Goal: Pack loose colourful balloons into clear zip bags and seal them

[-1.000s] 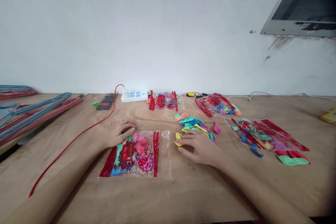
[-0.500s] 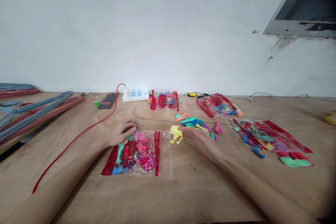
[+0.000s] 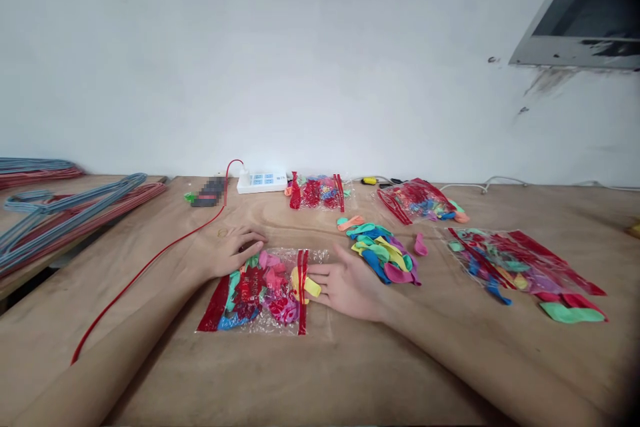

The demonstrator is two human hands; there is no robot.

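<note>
My left hand [image 3: 235, 251] lies open on the wooden table at the far edge of a clear plastic bag [image 3: 302, 307] with red strips, which is filled with balloons of mixed colours. My right hand [image 3: 345, 287] reaches in from the right, its fingertips on a yellow balloon [image 3: 303, 285]. That balloon sits at the bag's right red strip and seems pinched between my fingers. To the right of my hand lies a loose heap of deflated balloons [image 3: 383, 257] in teal, blue, yellow and pink.
Several more balloon-filled bags lie on the table, the nearest [image 3: 520, 263] at right with a green balloon [image 3: 570, 312] by it. A red cable [image 3: 165, 260] runs to a white power strip [image 3: 263, 182]. Blue and red wire hangers [image 3: 65, 217] lie at left.
The yellow balloon has moved left with my right hand, from the heap to the bag's red strip. My left hand has stayed on the bag.
</note>
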